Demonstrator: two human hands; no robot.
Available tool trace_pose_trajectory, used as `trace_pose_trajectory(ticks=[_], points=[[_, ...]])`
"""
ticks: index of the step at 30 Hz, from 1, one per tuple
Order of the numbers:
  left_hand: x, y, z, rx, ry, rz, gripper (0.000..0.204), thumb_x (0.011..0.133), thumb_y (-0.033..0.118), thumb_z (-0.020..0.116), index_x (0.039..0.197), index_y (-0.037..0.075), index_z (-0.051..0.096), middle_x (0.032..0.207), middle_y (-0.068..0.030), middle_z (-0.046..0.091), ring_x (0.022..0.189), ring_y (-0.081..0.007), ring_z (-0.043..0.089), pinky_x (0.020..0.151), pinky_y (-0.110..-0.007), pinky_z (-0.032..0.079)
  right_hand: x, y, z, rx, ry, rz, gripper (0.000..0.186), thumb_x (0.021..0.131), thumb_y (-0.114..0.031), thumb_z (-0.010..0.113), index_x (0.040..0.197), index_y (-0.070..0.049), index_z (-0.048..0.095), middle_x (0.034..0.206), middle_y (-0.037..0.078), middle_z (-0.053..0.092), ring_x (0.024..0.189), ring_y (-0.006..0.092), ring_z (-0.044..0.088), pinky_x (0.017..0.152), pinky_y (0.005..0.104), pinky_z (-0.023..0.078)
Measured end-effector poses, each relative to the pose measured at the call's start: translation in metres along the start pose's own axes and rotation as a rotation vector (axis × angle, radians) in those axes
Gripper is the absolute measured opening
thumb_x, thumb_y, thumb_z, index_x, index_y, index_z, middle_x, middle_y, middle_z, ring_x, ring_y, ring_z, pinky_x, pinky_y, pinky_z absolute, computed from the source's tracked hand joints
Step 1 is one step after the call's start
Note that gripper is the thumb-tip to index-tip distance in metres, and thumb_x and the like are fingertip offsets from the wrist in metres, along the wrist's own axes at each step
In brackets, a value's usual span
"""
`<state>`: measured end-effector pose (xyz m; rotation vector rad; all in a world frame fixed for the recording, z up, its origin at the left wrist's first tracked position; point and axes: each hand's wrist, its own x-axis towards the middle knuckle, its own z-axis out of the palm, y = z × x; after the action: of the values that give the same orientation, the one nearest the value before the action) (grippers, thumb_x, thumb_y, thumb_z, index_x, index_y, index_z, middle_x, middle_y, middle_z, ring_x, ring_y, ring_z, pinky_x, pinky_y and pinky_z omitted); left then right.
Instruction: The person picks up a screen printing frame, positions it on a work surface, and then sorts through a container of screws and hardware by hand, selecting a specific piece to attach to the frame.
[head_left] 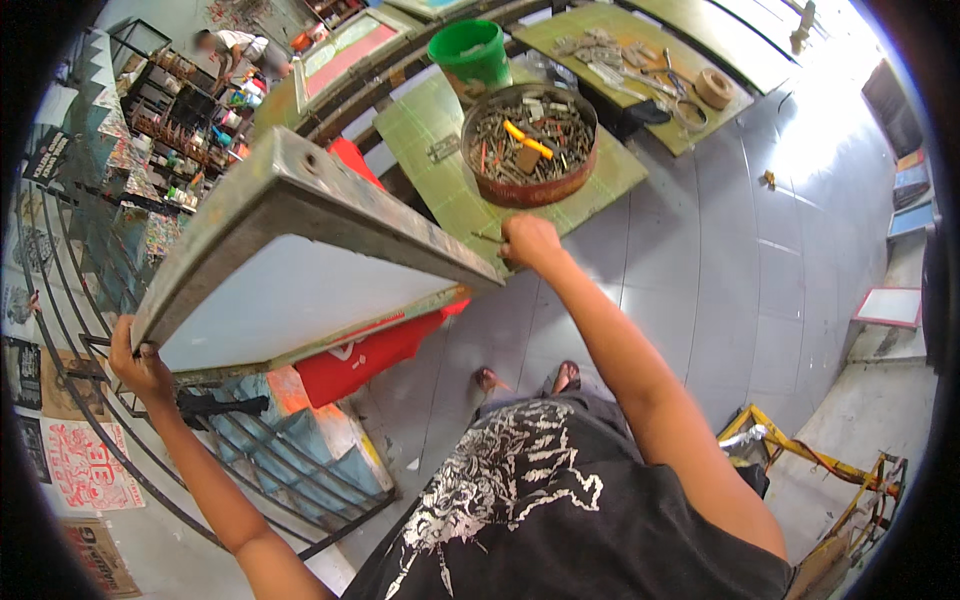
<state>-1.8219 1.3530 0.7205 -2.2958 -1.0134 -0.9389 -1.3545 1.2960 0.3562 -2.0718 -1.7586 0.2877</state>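
Note:
My left hand (143, 370) is closed round the near left corner of a screen-printing frame (215, 235), which is tilted up with its pale mesh (300, 295) facing me. Beyond the frame's right corner, my right hand (530, 242) is closed, pinching a thin metal piece (487, 237) that looks like a bolt or pin. Just past that hand, a round rusty tin (530, 190) full of small metal hardware sits on a greenish board (610, 185). A yellow-orange tool (527, 140) lies on top of the hardware. Red cloth (375, 355) shows under the frame.
Behind the tin stands a green bucket (467, 42). Another board (560, 28) carries scissors (688, 108), a tape roll (714, 88) and metal pieces. Curved metal rails (290, 470) run at left. A yellow metal frame (810, 455) stands at right. A person (238, 52) bends far back left.

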Motion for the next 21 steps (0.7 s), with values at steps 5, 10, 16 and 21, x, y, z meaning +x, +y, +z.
trace_pose_trajectory(ticks=[5, 10, 16, 21], points=[[-0.009, 0.007, -0.008, 0.002, 0.026, -0.024, 0.079, 0.082, 0.076, 0.036, 0.078, -0.002, 0.050, 0.068, -0.0113, 0.046, 0.061, -0.0269, 0.049, 0.058, -0.036, 0.038, 0.010, -0.008, 0.018, 0.003, 0.020, 0.041, 0.015, 0.078, -0.019, 0.063, 0.081, -0.004, 0.063, 0.090, 0.017, 0.064, 0.087, 0.0353, 0.062, 0.073, 0.0431, 0.050], [-0.007, 0.015, -0.006, 0.039, 0.053, -0.009, 0.077, 0.082, 0.074, 0.038, 0.075, -0.002, 0.051, 0.069, -0.0147, 0.048, 0.066, -0.0346, 0.051, 0.062, -0.040, 0.039, -0.030, -0.028, -0.090, 0.364, 0.414, -0.022, 0.011, 0.082, -0.012, 0.061, 0.088, -0.003, 0.061, 0.091, 0.017, 0.062, 0.083, 0.0328, 0.060, 0.073, 0.0394, 0.048], [0.000, 0.021, -0.004, 0.070, 0.096, 0.008, 0.078, 0.081, 0.076, 0.037, 0.074, 0.000, 0.051, 0.070, -0.0165, 0.050, 0.070, -0.0379, 0.052, 0.063, -0.042, 0.039, -0.075, -0.085, -0.265, 0.454, 0.777, -0.372, 0.011, 0.077, -0.005, 0.065, 0.087, -0.004, 0.061, 0.086, 0.012, 0.059, 0.080, 0.0299, 0.059, 0.070, 0.0363, 0.047], [0.004, 0.022, -0.006, 0.068, 0.056, 0.008, 0.077, 0.082, 0.076, 0.035, 0.070, 0.000, 0.047, 0.066, -0.0169, 0.046, 0.065, -0.0391, 0.050, 0.060, -0.043, 0.038, -0.077, -0.114, -0.299, 0.194, 0.877, -0.610, 0.014, 0.073, -0.006, 0.069, 0.085, -0.008, 0.062, 0.084, 0.006, 0.059, 0.077, 0.0245, 0.059, 0.067, 0.0354, 0.048]])
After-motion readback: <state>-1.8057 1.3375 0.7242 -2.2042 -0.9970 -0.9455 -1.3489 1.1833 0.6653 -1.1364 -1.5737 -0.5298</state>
